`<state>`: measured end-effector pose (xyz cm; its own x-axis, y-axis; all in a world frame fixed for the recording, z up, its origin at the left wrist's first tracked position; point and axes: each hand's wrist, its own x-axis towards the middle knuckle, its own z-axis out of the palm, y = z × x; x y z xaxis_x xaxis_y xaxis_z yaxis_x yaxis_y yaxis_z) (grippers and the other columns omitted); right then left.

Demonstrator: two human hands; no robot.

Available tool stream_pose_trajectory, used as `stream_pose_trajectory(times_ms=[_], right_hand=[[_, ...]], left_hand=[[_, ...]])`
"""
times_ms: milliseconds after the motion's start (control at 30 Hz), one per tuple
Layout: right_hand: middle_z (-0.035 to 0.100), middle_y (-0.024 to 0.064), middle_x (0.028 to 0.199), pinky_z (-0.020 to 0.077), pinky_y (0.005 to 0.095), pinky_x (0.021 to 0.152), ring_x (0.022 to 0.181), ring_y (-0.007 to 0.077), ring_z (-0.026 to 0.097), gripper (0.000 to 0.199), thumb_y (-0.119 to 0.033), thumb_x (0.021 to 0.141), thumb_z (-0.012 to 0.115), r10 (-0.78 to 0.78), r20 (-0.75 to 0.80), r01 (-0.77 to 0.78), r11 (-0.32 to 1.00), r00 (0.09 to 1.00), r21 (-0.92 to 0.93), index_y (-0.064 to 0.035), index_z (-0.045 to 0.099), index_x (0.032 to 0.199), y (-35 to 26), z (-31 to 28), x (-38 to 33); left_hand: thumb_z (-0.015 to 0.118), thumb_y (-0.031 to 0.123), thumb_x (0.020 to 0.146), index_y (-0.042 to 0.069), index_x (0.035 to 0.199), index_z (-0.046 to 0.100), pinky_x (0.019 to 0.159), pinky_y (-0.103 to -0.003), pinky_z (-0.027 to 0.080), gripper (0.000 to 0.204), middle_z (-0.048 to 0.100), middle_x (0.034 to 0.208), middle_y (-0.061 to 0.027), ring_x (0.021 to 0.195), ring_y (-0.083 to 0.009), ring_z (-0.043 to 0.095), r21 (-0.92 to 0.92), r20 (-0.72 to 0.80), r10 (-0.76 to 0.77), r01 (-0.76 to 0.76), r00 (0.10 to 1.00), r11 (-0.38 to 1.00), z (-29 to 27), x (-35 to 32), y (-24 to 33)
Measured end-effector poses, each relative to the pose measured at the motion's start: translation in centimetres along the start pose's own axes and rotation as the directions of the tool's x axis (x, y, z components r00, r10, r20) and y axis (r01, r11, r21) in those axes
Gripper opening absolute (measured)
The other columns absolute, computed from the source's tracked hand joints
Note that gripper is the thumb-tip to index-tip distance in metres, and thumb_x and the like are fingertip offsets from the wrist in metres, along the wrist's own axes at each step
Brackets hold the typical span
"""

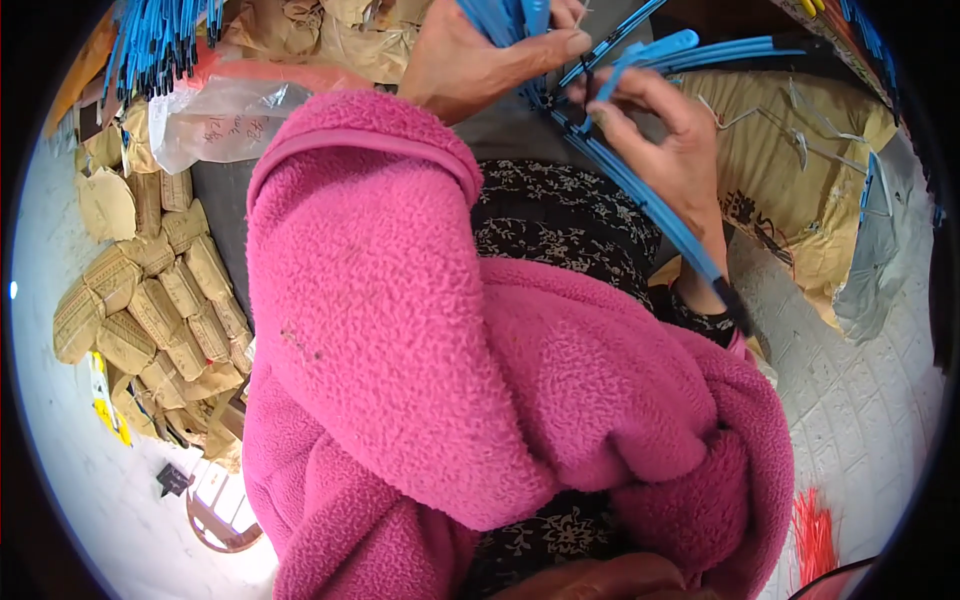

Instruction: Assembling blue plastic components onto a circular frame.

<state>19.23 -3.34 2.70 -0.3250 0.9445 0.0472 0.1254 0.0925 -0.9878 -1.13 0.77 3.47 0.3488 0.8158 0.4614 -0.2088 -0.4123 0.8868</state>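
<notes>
At the top middle, my left hand [480, 65] is closed round a bunch of flat blue strips [505, 18], its thumb pressed along them. Just to its right, my right hand [660, 130] pinches a short blue strip [610, 88] between thumb and fingers, beside a thin dark piece. Below it, long thin blue rods [650, 205] with a black end run down across my right wrist. More blue rods [730, 52] fan out behind the right hand, one strip having a rounded tip. The fingertips partly hide where the pieces meet.
Blue rods with black tips [165, 45] hang at the upper left beside clear plastic wrap [225, 125]. Brown paper-wrapped bundles [165, 300] are stacked at left. A brown paper sack [800, 170] lies at right; red strands [815, 540] at lower right. Pink fleece [390, 300] covers my front.
</notes>
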Motion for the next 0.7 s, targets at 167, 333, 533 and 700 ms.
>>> stream_pose_trajectory(times_ms=[167,333,533,700], right_hand=[[0.071,0.0076,0.086,0.0541,0.0238,0.072,0.081,0.0105,0.068,0.014,0.000,0.083,0.066,-0.039,-0.146,0.044,0.998,0.989,0.034,0.0003,0.062,0.096,-0.4,1.1,0.7],[0.070,0.0079,0.081,0.0541,0.0226,0.067,0.075,0.0092,0.067,0.014,-0.004,0.081,0.069,-0.080,-0.201,0.079,0.997,0.976,-0.014,-0.0012,0.063,0.093,-0.4,2.0,1.1],[0.069,0.0058,0.071,0.0525,0.0222,0.059,0.065,0.0077,0.066,0.015,-0.009,0.078,0.074,-0.146,-0.318,0.067,0.967,0.937,-0.246,-0.0044,0.065,0.088,-0.2,2.7,1.9],[0.063,0.0044,0.060,0.0479,0.0242,0.050,0.055,0.0121,0.064,0.014,-0.014,0.076,0.076,-0.220,-0.276,0.066,0.877,0.936,-0.475,-0.0060,0.066,0.079,-0.7,2.6,2.6]], left_hand=[[0.075,0.018,0.083,0.004,0.088,0.063,0.081,-0.036,0.046,0.019,0.061,0.102,-0.0083,0.094,-0.0188,0.058,-0.084,-0.140,-0.392,0.384,0.909,0.920,0.5,0.0,2.4],[0.075,0.020,0.083,0.003,0.088,0.063,0.078,-0.037,0.047,0.021,0.061,0.103,-0.0084,0.093,-0.0184,0.058,-0.153,-0.175,-0.516,0.495,0.838,0.855,0.5,0.4,3.2],[0.074,0.022,0.083,0.005,0.094,0.064,0.080,-0.036,0.046,0.023,0.061,0.104,-0.0091,0.093,-0.0192,0.058,0.239,0.056,-0.003,-0.011,0.998,0.971,-0.9,-0.4,1.2],[0.068,0.012,0.086,0.005,0.098,0.062,0.086,-0.032,0.046,0.016,0.060,0.109,-0.0087,0.100,-0.0173,0.057,0.118,-0.054,-0.244,0.249,0.968,0.961,-1.1,-0.9,1.0]])
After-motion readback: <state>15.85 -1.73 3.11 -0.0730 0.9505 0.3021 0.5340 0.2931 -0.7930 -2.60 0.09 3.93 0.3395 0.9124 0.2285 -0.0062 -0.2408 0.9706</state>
